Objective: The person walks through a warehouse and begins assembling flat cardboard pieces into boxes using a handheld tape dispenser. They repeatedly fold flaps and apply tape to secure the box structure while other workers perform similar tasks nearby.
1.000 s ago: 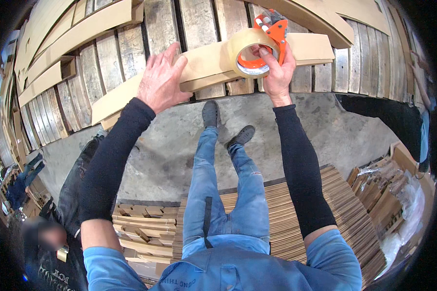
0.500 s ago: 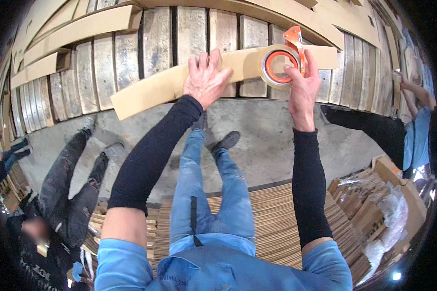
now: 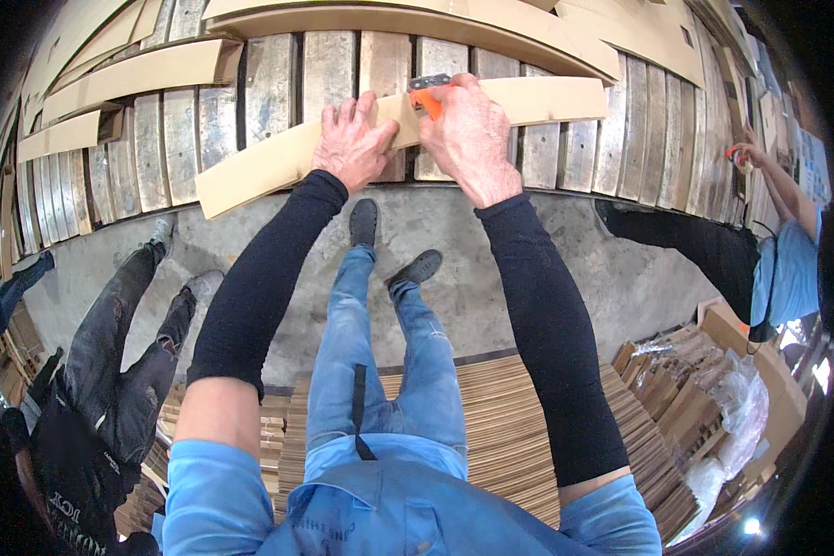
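A long, narrow cardboard piece [image 3: 556,100] lies across the wooden slats before me, its left end slanting toward the near edge. My left hand [image 3: 354,144] rests on it left of the middle, palm down and fingers stretched out. Close beside it, my right hand [image 3: 471,134] is wrapped round an orange tape dispenser [image 3: 426,97]. The dispenser's dark head shows past my fingers, over the cardboard's far edge. Its tape roll is hidden by the hand.
More cardboard pieces [image 3: 134,74] lie on the slatted wooden table [image 3: 315,69], left and far. Behind me are stacked cardboard sheets [image 3: 519,417] and, at right, cardboard with clear plastic wrap [image 3: 741,398]. A person [image 3: 93,445] is at left; a co-worker's hand [image 3: 751,153] holds something orange.
My right hand has moved left with the tape dispenser, from the cardboard's right part to beside my left hand, and turned knuckles up. My left hand still lies on the cardboard.
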`<act>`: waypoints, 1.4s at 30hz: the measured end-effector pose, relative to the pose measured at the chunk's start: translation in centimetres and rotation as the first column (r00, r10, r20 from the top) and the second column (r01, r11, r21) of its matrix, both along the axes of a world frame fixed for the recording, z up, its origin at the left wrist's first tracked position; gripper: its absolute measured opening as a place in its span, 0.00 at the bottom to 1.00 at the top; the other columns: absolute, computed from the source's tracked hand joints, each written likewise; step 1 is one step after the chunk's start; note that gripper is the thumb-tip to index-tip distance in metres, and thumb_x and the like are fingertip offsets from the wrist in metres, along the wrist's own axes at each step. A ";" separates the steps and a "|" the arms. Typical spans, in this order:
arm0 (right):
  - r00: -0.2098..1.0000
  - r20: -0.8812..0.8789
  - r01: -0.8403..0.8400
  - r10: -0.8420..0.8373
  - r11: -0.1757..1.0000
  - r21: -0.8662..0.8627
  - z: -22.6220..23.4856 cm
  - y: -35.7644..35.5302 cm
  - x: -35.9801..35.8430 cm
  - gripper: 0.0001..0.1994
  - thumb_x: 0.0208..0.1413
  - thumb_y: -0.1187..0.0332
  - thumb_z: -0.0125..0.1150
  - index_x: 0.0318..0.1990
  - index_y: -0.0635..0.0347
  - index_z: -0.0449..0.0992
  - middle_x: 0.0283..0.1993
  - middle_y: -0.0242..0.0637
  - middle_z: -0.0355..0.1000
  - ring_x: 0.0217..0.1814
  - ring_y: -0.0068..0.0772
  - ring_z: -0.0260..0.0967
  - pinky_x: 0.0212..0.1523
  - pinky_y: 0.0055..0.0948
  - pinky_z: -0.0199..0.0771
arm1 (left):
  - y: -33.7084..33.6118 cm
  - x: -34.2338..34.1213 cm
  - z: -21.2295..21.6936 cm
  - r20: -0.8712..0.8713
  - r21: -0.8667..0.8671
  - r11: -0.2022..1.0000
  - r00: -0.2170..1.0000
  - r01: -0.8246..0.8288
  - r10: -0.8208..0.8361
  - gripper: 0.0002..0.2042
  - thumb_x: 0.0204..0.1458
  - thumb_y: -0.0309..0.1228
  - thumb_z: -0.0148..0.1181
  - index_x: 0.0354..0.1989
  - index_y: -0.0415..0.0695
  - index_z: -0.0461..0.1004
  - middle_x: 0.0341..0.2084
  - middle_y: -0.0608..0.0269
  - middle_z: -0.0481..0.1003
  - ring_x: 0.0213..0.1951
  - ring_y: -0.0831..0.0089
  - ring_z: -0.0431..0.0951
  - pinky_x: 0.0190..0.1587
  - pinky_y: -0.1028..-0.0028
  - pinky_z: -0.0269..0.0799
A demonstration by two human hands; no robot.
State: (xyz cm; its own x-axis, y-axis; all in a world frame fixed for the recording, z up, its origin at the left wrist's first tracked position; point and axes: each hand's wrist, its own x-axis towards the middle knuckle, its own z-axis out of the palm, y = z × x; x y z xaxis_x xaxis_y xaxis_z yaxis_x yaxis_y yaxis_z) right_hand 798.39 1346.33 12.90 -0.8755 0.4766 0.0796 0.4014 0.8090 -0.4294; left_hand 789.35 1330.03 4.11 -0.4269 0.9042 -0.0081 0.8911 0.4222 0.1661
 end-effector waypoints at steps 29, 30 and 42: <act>0.998 -0.015 0.058 -0.062 0.977 -0.206 -1.0 -1.6 10.4 0.22 0.41 0.72 0.69 0.49 0.53 0.81 0.63 0.44 0.65 0.41 0.51 0.76 0.41 0.46 0.81 | 4.5 1.2 1.3 0.096 -0.041 0.991 0.987 0.131 -0.127 0.27 0.43 0.41 0.72 0.50 0.43 0.72 0.71 0.43 0.54 0.68 0.46 0.59 0.69 0.47 0.55; 0.998 -0.007 0.052 -0.055 0.978 -0.201 -0.8 -2.0 10.6 0.22 0.41 0.72 0.69 0.49 0.53 0.80 0.63 0.44 0.65 0.41 0.50 0.76 0.41 0.46 0.81 | 3.5 2.2 1.4 -0.027 -0.050 0.992 0.993 0.117 -0.119 0.25 0.43 0.42 0.72 0.49 0.46 0.74 0.71 0.46 0.54 0.69 0.50 0.58 0.67 0.46 0.56; 0.995 -0.014 0.090 -0.099 0.947 -0.309 -0.6 -2.0 16.2 0.22 0.42 0.73 0.68 0.50 0.53 0.81 0.64 0.43 0.65 0.46 0.50 0.76 0.46 0.44 0.80 | 4.9 0.2 2.3 0.771 -0.099 0.980 0.637 0.170 -0.033 0.27 0.50 0.41 0.71 0.56 0.39 0.75 0.61 0.39 0.71 0.56 0.47 0.76 0.59 0.58 0.71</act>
